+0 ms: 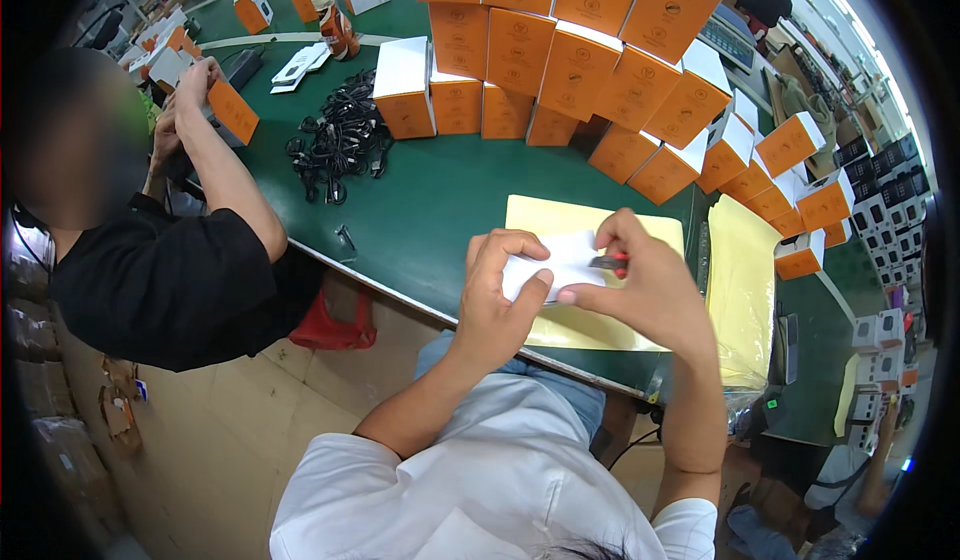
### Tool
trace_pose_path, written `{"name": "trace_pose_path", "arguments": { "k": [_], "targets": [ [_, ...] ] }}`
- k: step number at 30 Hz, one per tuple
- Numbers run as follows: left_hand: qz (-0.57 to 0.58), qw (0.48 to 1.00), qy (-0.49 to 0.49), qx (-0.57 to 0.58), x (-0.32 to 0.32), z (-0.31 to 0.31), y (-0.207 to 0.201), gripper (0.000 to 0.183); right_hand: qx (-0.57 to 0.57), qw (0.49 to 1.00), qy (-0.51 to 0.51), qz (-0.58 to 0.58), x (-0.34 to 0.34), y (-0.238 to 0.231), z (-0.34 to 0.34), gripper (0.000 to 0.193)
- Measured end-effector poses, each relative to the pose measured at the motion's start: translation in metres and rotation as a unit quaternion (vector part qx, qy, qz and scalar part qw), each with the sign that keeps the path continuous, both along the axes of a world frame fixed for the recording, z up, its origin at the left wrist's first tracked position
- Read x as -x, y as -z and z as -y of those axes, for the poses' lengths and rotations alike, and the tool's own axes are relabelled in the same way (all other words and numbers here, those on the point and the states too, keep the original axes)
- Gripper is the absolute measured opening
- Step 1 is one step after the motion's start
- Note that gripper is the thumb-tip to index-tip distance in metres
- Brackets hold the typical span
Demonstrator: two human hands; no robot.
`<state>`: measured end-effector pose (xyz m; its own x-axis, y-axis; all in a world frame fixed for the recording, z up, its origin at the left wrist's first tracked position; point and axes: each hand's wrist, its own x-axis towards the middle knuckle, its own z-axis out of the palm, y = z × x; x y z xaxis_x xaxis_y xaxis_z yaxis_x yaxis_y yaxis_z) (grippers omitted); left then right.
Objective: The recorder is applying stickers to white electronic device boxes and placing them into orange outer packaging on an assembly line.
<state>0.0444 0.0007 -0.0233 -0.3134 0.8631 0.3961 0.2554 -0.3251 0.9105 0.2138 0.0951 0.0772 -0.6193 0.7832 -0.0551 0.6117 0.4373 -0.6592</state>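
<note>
My left hand (pixel 498 285) grips a small white packet of folded paper or card (pixel 573 250) with its thumb on top. Opposite it, my right hand (pixel 655 285) pinches the packet's right end, thumb pressed near the lower edge. A small black-and-red tool (pixel 612 263) sticks out from between the right hand's fingers; its exact kind is too small to make out. Both hands are over yellow sheets (pixel 560 216) lying on the green table (pixel 410 245).
Orange-and-white boxes (pixel 590 70) stand stacked behind my hands. Black cables (pixel 345 130) lie in a heap to the left, near a brown bottle (pixel 336 28). More yellow sheets in plastic (pixel 738 290) lie at the right. A co-worker (pixel 180 280) handles an orange box (pixel 232 113).
</note>
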Motion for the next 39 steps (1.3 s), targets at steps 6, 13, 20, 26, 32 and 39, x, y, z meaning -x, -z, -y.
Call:
{"name": "trace_pose_path", "arguments": {
  "k": [6,13,20,26,32,39],
  "targets": [
    [0.030,0.999,0.004,-0.015,0.004,0.000,0.000,0.028,0.170,0.971,0.042,-0.166,-0.001,0.040,-0.007,0.057],
    [-0.170,0.981,0.087,-0.036,0.030,0.004,-0.011,0.047,0.224,0.947,0.016,-0.230,-0.012,0.051,-0.008,0.048],
    [-0.240,0.965,-0.078,-0.078,0.089,-0.001,-0.021,0.049,0.238,0.935,0.094,-0.244,-0.071,0.060,0.002,0.026],
    [-0.376,0.907,-0.172,-0.074,0.089,0.005,-0.011,0.045,0.120,0.977,0.089,-0.149,-0.087,0.055,0.032,0.020],
    [-0.385,0.876,0.290,-0.021,0.043,-0.030,0.011,0.055,0.037,0.996,0.062,-0.051,-0.060,0.054,0.044,0.021],
    [-0.470,0.821,0.324,0.017,0.039,-0.045,0.033,0.077,-0.048,0.997,0.051,0.025,-0.044,0.070,0.048,0.019]
  ]
}}
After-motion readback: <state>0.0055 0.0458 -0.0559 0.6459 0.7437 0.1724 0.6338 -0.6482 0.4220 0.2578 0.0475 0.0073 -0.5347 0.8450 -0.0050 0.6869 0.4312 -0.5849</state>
